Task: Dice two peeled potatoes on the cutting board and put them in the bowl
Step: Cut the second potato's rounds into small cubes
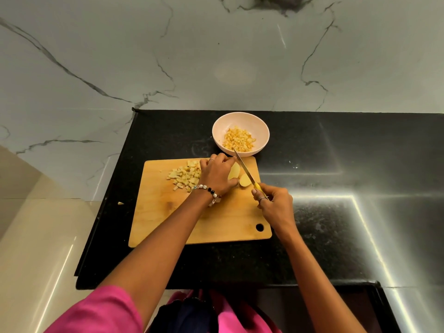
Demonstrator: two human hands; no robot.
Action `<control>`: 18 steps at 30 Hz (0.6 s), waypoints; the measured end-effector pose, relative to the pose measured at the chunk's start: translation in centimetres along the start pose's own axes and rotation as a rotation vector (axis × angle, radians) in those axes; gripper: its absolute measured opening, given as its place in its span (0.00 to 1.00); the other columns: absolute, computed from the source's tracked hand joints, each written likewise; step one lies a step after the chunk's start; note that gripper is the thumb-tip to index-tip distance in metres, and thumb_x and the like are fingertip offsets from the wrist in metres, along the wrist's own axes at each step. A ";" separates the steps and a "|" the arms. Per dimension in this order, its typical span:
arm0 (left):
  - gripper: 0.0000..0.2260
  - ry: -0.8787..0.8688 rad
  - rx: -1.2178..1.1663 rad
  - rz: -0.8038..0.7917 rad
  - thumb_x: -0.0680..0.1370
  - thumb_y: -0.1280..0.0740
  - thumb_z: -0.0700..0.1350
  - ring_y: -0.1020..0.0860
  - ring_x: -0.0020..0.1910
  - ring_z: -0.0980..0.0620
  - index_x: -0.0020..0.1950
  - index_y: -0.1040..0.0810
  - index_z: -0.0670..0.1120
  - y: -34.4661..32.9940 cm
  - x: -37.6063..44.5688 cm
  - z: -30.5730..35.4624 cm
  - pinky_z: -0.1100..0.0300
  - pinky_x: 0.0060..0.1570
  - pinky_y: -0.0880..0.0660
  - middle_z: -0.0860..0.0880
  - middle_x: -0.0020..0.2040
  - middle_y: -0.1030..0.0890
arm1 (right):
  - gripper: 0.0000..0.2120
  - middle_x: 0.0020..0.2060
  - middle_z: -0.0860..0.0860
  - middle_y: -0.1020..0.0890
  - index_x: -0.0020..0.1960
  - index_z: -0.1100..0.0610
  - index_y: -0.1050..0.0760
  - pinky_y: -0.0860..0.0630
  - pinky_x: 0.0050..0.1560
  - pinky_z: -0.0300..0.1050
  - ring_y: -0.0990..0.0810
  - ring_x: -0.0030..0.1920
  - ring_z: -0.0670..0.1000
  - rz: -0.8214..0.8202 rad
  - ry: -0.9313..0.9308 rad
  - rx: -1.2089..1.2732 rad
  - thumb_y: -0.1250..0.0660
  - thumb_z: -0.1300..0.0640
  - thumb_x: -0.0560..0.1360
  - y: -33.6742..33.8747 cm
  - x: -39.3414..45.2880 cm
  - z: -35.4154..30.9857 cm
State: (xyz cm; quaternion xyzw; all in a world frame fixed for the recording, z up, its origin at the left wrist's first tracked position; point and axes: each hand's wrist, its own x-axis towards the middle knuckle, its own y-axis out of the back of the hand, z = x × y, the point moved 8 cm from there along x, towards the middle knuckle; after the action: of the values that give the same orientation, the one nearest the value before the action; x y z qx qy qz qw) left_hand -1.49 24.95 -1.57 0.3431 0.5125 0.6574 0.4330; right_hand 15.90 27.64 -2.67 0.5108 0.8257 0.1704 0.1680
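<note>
I see the black counter point(312, 164) carrying the cutting board point(216, 224), with the bowl point(241, 121) of dice just beyond it. My left hand point(217, 175) curls over the potato piece point(234, 170); my right hand point(274, 203) grips the knife point(243, 168). Diced potato point(185, 175) lies far left on the board.

Black speckled countertop point(312, 164) fills the centre and right of the frame, with bright light streaks reflected on its right side. Grey marble-look wall point(168, 56) with dark veins covers the upper frame. Beige glossy floor tiles point(36, 236) occupy the lower left. A beaded bracelet point(208, 190) sits at centre frame. Pink clothing point(101, 313) runs along the bottom edge, with a dark fabric patch at bottom centre.
</note>
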 end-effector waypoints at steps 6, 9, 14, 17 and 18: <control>0.30 -0.024 -0.212 0.041 0.75 0.32 0.51 0.30 0.61 0.48 0.74 0.36 0.45 0.3 -0.2 -0.8 0.53 0.60 0.36 0.45 0.63 0.30 | 0.11 0.46 0.52 0.15 0.55 0.57 0.18 0.21 0.50 0.57 0.19 0.47 0.52 0.000 -0.009 -0.011 0.31 0.55 0.75 -0.8 -0.5 -0.1; 0.30 0.020 -0.280 0.148 0.74 0.31 0.52 0.28 0.59 0.47 0.74 0.35 0.45 1.6 -0.7 -1.7 0.52 0.58 0.31 0.44 0.61 0.27 | 0.12 0.43 0.52 0.16 0.56 0.58 0.18 0.20 0.47 0.55 0.19 0.42 0.50 0.018 -0.006 -0.018 0.32 0.54 0.76 -1.0 -1.1 -0.2; 0.32 0.179 -0.347 0.275 0.72 0.29 0.54 0.25 0.52 0.46 0.72 0.33 0.43 2.8 -4.8 -5.2 0.49 0.54 0.27 0.43 0.55 0.24 | 0.09 0.36 0.54 0.18 0.51 0.59 0.18 0.19 0.35 0.52 0.21 0.32 0.50 0.039 0.001 0.021 0.33 0.56 0.77 -2.0 -2.6 -1.0; 0.31 0.241 -0.278 0.277 0.71 0.31 0.60 0.26 0.54 0.48 0.69 0.29 0.46 2.8 -8.8 -6.8 0.51 0.56 0.30 0.46 0.55 0.24 | 0.08 0.33 0.59 0.19 0.45 0.61 0.20 0.20 0.30 0.46 0.21 0.28 0.50 0.005 0.011 0.042 0.35 0.58 0.78 -3.6 -4.5 -1.9; 0.30 0.255 -0.203 0.262 0.71 0.32 0.63 0.27 0.55 0.48 0.68 0.27 0.48 2.5 -10.1 -7.2 0.51 0.56 0.33 0.47 0.55 0.24 | 0.08 0.33 0.59 0.19 0.44 0.61 0.21 0.20 0.29 0.46 0.20 0.28 0.50 -0.014 0.021 0.038 0.36 0.59 0.78 -4.3 -5.1 -2.3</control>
State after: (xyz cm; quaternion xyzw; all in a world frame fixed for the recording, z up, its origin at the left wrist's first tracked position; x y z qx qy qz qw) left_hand -4.55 12.67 -0.92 0.2756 0.4453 0.7944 0.3078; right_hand 13.68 21.00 -2.06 0.5064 0.8340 0.1589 0.1509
